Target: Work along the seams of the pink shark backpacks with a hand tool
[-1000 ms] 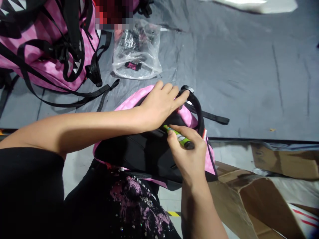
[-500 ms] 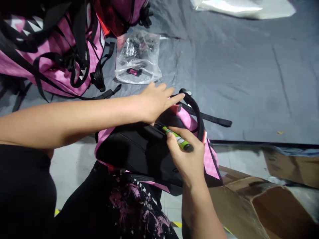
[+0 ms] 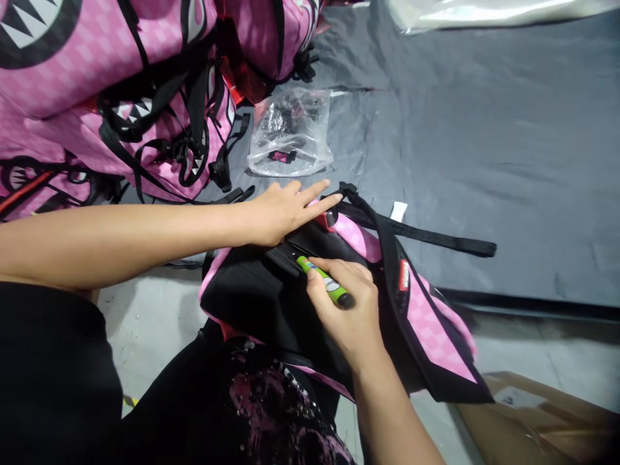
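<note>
A black and pink backpack (image 3: pixel 256 290) lies across my lap against the table edge, its black side facing up. Between the thumb and fingers of my right hand (image 3: pixel 346 303) is a green marker pen (image 3: pixel 325 282) with a black end. The pen's dark tip points at the black fabric near a seam or zipper; whether it touches, I cannot tell. My left hand (image 3: pixel 285 210) rests on the upper part of the backpack with its fingers stretched out. A black strap (image 3: pixel 436 239) of the backpack trails to the right over the table.
Several pink backpacks (image 3: pixel 159 32) with shark-mouth prints are piled at the left. A clear plastic bag (image 3: pixel 295 132) with small dark items lies on the grey-covered table (image 3: pixel 484 148). White plastic (image 3: pixel 484 14) lies at the far edge. A cardboard box (image 3: pixel 533 420) stands below right.
The marker and my right hand have shifted slightly left along the fabric. My left hand has slid a little left. The view has also moved, showing more of the piled backpacks.
</note>
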{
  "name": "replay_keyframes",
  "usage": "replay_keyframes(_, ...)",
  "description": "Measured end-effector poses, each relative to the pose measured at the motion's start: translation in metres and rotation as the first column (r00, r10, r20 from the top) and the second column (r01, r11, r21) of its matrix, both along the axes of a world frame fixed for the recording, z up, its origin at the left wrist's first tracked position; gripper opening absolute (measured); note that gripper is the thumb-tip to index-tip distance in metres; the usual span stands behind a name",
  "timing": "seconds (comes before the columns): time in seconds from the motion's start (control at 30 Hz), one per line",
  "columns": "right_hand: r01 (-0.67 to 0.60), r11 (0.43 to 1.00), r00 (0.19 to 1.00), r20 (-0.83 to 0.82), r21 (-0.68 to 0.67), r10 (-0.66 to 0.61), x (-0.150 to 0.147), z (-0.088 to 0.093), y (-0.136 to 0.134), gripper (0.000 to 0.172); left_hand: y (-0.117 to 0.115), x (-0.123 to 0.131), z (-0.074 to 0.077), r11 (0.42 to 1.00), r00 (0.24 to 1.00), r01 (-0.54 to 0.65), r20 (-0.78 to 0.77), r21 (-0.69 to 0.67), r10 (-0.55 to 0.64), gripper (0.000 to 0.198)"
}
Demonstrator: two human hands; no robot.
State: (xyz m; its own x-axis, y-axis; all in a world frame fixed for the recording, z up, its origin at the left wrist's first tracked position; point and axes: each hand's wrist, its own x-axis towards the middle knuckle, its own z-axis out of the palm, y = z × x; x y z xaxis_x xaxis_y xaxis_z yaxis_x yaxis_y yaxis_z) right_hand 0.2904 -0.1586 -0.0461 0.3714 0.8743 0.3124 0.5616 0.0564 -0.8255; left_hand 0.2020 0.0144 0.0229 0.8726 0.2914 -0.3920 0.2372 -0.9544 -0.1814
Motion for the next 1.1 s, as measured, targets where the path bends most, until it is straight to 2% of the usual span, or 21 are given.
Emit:
replay_keyframes(0.07,0.009,1.0,1.0,0.028,-0.002,-0.009,0.001,-0.001,0.001,0.013,0.002,-0.004,0.003,0.999,0.999,-0.037,0.009,-0.02,0.037,0.11)
replay_keyframes(0.23,0.021,1.0,0.997,0.081,-0.001,-0.021,0.005,-0.003,0.003,0.013,0.011,-0.011,0.005,0.964,0.966,-0.26,-0.002,-0.054,0.26,0.123)
replay_keyframes(0.47,-0.068,0.997,0.998,-0.013,-0.02,0.068,-0.006,-0.006,0.023,0.016,0.016,-0.011,0.004,0.963,0.972,-0.232,0.004,-0.135,0.235,0.117)
replay_keyframes(0.67,-0.013,1.0,1.0,-0.003,-0.009,0.013,-0.017,-0.009,0.036,0.018,0.018,-0.008,0.002,0.956,0.968,-0.25,-0.025,-0.152,0.249,0.115)
replay_keyframes(0.8,0.023,0.998,1.0,0.011,-0.052,-0.023,-0.014,-0.007,0.035,0.016,0.021,-0.008,-0.001,0.956,0.969,-0.244,-0.008,-0.166,0.246,0.113)
replay_keyframes(0.93,0.0,0.995,0.999,-0.032,-0.104,-0.003,-0.014,-0.007,0.033,0.019,0.021,-0.008,-0.003,0.946,0.964,-0.261,-0.002,-0.194,0.266,0.109)
replay_keyframes(1.03,0.083,0.987,0.996,-0.027,-0.137,-0.087,-0.014,-0.006,0.031,0.018,0.022,-0.008,-0.004,0.944,0.965,-0.255,0.015,-0.209,0.264,0.108)
replay_keyframes(1.1,0.071,0.984,0.995,-0.056,-0.161,-0.081,-0.014,-0.005,0.03,0.018,0.023,-0.008,-0.006,0.943,0.964,-0.252,0.028,-0.218,0.264,0.108)
